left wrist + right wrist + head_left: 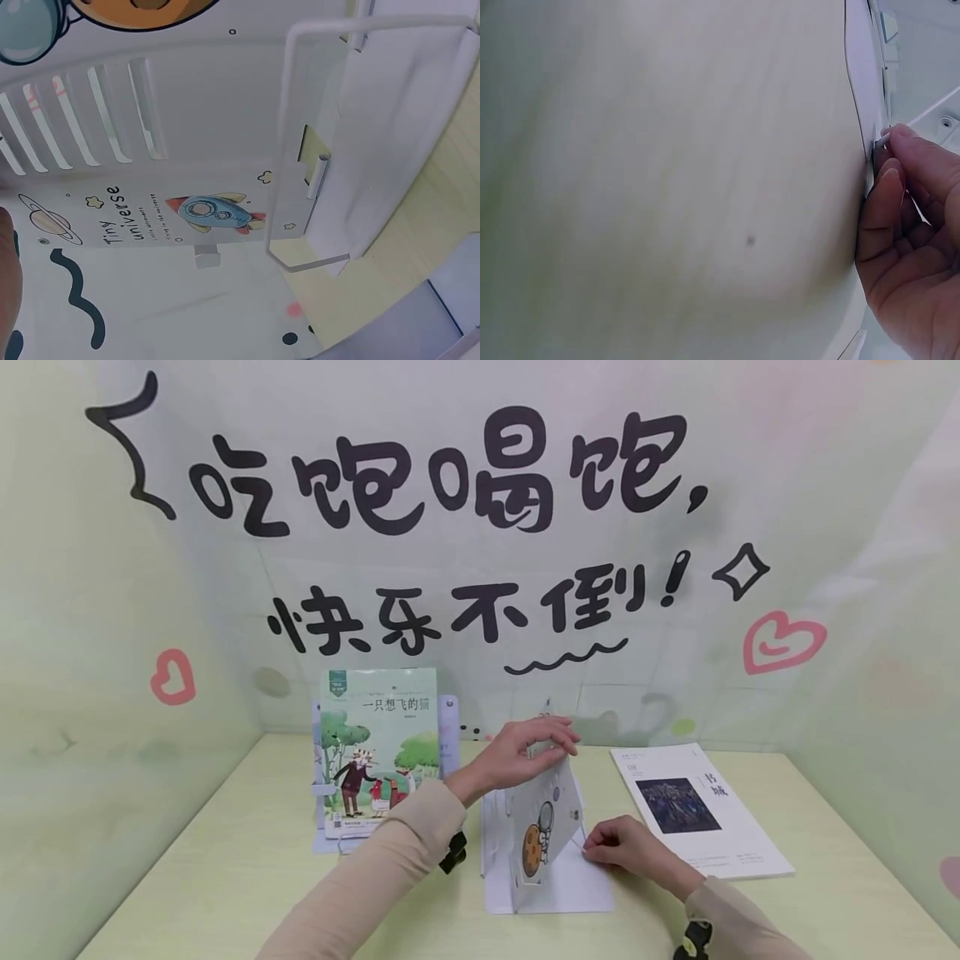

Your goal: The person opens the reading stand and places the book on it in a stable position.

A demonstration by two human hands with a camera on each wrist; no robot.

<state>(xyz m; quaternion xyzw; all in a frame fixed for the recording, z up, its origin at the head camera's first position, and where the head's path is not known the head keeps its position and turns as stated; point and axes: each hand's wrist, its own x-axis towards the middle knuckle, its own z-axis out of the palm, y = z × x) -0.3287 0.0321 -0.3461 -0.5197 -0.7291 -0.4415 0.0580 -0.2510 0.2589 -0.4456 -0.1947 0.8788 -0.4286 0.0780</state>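
Observation:
A white metal book stand (566,806) with cartoon space prints stands at the middle of the table, its panel raised from a flat base (555,893). My left hand (525,747) grips the panel near its top, fingers across it and thumb lower down. In the left wrist view, slots, a printed rocket (217,212) and a white wire loop (283,127) show on the stand. Low at the stand's right side, my right hand (626,847) pinches a thin white wire (934,106) between thumb and forefinger. The panel hides part of the wire from the head view.
On the left, a picture book (382,760) with a cat on its cover leans on a second stand (450,735). A white magazine (697,810) lies flat on the table (202,868), right of my right hand. A printed backdrop (480,560) rises behind the table.

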